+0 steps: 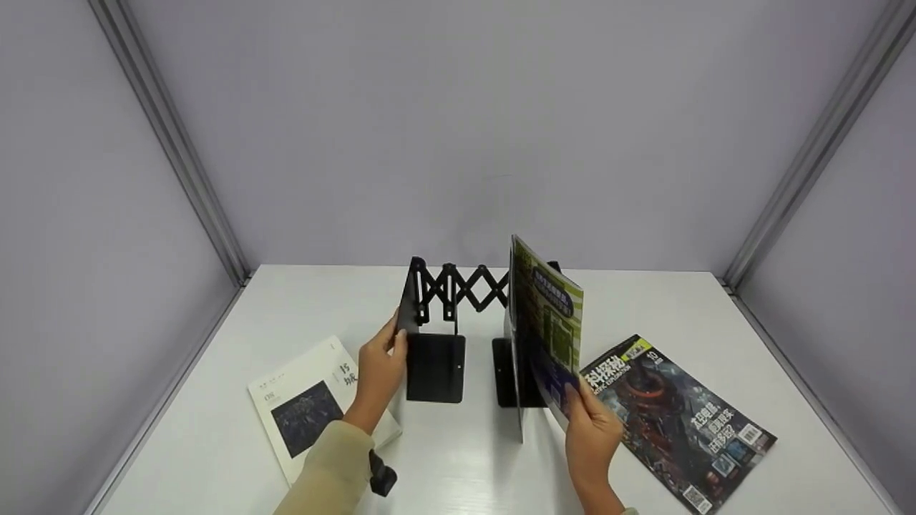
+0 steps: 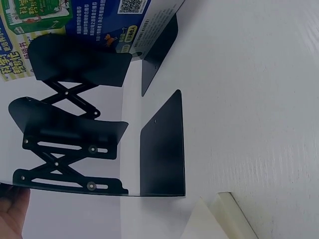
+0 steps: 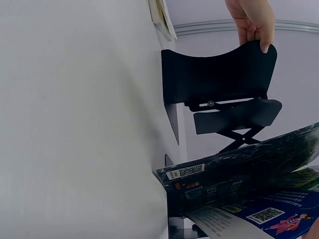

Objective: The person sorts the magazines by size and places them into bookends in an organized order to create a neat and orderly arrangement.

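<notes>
- We see a black expandable bookend rack point(image 1: 458, 325) standing upright on a white table point(image 1: 465, 458), between the two hands, with its scissor lattice stretched sideways from one end plate to the other.
- The rack's long axis runs left to right across the table, so each hand sits at one end of it.
- A thin green-and-blue magazine point(image 1: 547, 325) stands on edge at the rack's right end plate, just above and ahead of the right hand point(image 1: 592, 433).
- The right hand pinches the magazine's lower near corner, thumb on the cover (the other fingers are hidden behind the pages).
- The left hand point(image 1: 379, 368) grips the top edge of the rack's left end plate, fingers curled over it; the right wrist view shows the fingertips hooked on that edge.
- The right hand is the nearer one to the magazine; the left hand is well apart from it, at the rack's far end.
- A dark-covered magazine point(image 1: 676, 422) lies flat just to the right of the right hand.
- A white book point(image 1: 311, 404) lies flat below and to the left of the left hand, partly under the forearm.
</notes>
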Motion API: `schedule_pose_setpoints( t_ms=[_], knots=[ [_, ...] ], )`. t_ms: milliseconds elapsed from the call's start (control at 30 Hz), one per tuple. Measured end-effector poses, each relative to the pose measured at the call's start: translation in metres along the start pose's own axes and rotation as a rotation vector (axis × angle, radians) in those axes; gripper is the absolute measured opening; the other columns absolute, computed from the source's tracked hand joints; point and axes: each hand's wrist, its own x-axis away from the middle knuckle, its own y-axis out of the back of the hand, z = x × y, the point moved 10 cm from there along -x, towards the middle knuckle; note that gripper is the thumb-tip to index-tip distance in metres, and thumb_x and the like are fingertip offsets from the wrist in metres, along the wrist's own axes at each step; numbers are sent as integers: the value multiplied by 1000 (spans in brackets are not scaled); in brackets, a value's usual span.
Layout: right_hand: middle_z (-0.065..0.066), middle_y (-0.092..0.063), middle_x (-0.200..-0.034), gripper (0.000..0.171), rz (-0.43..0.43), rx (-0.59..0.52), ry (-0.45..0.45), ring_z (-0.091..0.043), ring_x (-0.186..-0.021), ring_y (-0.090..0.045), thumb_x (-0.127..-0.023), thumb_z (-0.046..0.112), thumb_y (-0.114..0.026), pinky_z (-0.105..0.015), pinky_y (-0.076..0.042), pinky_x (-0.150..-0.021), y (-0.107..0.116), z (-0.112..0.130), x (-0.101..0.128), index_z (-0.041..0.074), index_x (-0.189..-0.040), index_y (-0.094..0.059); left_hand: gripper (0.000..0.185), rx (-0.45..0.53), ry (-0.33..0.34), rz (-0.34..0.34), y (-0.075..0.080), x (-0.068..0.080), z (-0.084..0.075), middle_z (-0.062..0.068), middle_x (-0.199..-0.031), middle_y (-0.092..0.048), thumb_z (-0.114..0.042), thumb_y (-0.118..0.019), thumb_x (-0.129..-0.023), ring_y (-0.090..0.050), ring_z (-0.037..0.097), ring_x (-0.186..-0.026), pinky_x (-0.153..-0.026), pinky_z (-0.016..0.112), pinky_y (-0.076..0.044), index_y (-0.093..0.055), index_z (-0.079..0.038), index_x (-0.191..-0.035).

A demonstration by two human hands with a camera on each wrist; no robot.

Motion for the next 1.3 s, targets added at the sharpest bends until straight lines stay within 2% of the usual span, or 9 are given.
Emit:
schedule_pose_setpoints(
  t_ms=[233,433,700,1033,1300],
  knots=[
    [-27,-62,-117,29,32,-95,-26,10,-99,-65,-91,-13,-59,-12,-57,-83,-11,-9,7,-18,-119,-60,40,1,-5,6,0,0,-1,25,-135,-60,-2,-54,-100,-63,37,-120,-98,47,-56,-52,7,-139],
    [-34,-60,-119,28,64,-79,-24,11,-100,-65,-92,-12,-58,-12,-57,-83,-20,-15,12,-17,-119,-61,39,-1,-12,1,0,0,-1,26,-132,-61,-2,-54,-100,-64,37,-119,-95,46,-58,-53,6,-139],
    [-31,-60,-121,29,97,-106,-78,10,-100,-65,-92,-11,-60,-13,-57,-82,-31,-27,21,-16,-120,-61,39,3,-10,-3,0,0,-1,25,-133,-61,-1,-54,-100,-63,37,-120,-95,46,-58,-53,5,-139],
    [-25,-65,-122,29,145,-12,-119,14,-104,-60,-91,-1,-67,-9,-55,-84,-40,-35,30,-5,-120,-68,40,14,10,-1,-1,1,0,22,-136,-60,-2,-55,-99,-64,36,-120,-98,45,-57,-54,3,-139],
    [-24,-63,-128,32,207,-71,-165,10,-107,-62,-93,2,-67,-12,-56,-86,-48,-39,34,-4,-124,-66,41,26,4,6,-1,1,-1,21,-138,-59,-4,-55,-100,-63,34,-121,-98,43,-57,-53,3,-140]
  ],
)
